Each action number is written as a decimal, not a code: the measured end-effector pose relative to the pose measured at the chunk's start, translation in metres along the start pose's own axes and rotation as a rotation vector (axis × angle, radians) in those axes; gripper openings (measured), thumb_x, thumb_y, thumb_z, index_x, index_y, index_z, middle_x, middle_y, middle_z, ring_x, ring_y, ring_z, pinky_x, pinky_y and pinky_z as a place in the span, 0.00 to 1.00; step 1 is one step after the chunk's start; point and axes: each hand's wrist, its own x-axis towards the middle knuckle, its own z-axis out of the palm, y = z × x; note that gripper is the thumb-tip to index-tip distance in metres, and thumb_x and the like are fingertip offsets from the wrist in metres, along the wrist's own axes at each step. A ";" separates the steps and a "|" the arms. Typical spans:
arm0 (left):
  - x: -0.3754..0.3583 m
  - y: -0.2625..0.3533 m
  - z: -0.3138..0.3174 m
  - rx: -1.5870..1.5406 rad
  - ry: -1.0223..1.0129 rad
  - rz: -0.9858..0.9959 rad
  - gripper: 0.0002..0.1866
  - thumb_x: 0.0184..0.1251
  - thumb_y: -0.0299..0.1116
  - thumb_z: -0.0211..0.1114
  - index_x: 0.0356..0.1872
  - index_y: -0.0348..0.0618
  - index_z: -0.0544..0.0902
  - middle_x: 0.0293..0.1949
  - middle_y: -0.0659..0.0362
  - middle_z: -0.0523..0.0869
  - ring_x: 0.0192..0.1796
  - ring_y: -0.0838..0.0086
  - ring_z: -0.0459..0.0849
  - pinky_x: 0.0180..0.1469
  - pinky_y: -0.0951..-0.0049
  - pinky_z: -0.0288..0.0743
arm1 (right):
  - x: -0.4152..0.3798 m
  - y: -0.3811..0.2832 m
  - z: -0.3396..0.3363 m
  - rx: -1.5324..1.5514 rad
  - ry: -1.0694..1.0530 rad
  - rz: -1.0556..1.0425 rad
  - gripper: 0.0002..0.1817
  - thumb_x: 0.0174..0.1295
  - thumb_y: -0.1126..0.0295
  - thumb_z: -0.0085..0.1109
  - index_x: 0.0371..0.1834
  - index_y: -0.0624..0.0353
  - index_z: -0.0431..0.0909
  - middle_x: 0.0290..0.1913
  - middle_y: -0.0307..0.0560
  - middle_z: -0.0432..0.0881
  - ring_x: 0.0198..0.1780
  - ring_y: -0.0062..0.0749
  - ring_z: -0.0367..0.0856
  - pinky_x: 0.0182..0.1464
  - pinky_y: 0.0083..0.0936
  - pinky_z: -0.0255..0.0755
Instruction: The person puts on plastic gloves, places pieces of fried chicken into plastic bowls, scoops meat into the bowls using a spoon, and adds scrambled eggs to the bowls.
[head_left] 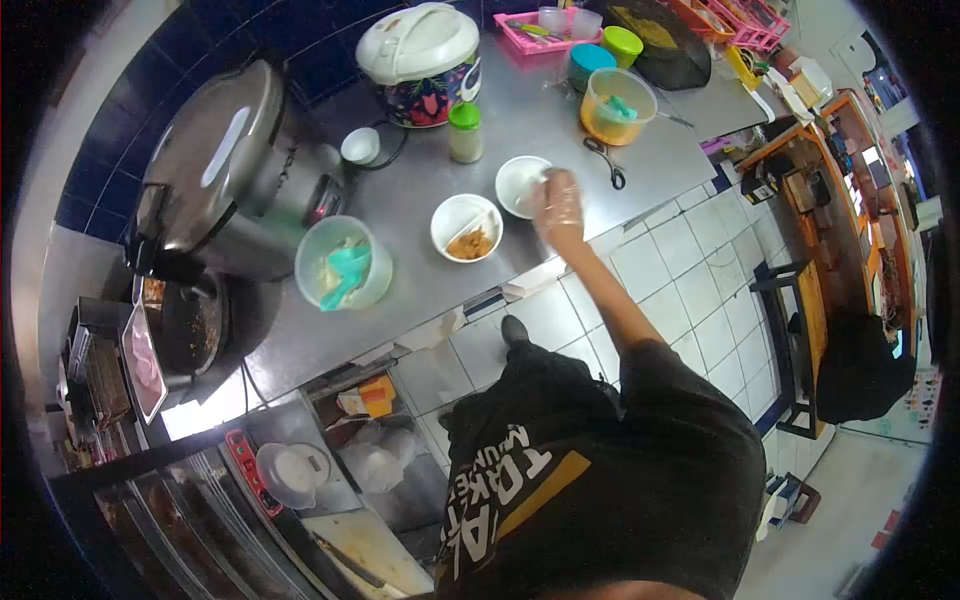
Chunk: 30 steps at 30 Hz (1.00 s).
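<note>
White and round, a bowl [520, 188] sat on the smooth metal counter [400, 210], its right rim beside the right hand [560, 205], which wore thin, crinkled clear plastic. The fingers were at that rim, but whether they gripped it could not be told. Just left of it, a second bowl [448, 216] held brown, crumbly food [471, 244] below a pale flat piece. Farther left, a translucent tub [378, 283] contained pale food and a glossy teal scoop [346, 272]. Beyond the hand, near black-handled scissors [606, 163], a clear tub [637, 95] held something orange and a teal utensil [620, 108]. A green-capped jar [465, 142] with pale contents stood before the rounded, floral-sided cooker [425, 95].
</note>
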 end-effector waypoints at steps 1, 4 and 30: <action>-0.006 0.007 0.015 0.051 -0.027 0.045 0.17 0.70 0.35 0.59 0.49 0.28 0.79 0.49 0.47 0.83 0.46 0.67 0.83 0.49 0.69 0.79 | -0.003 0.004 0.010 -0.080 -0.066 -0.101 0.15 0.65 0.63 0.52 0.47 0.64 0.73 0.48 0.61 0.74 0.48 0.58 0.74 0.53 0.48 0.68; -0.025 0.024 0.075 0.506 -0.195 0.439 0.17 0.69 0.35 0.59 0.48 0.28 0.80 0.48 0.47 0.83 0.45 0.67 0.84 0.48 0.70 0.79 | -0.018 0.015 0.020 -0.127 -0.098 -0.175 0.18 0.64 0.64 0.54 0.51 0.66 0.72 0.54 0.61 0.72 0.58 0.60 0.70 0.64 0.53 0.62; -0.389 0.310 0.170 -0.740 -1.352 -0.426 0.08 0.69 0.26 0.56 0.46 0.37 0.74 0.37 0.57 0.79 0.34 0.77 0.78 0.38 0.77 0.72 | -0.006 0.015 -0.035 0.175 -0.279 -0.169 0.24 0.64 0.64 0.60 0.60 0.66 0.70 0.64 0.61 0.70 0.69 0.54 0.65 0.72 0.47 0.53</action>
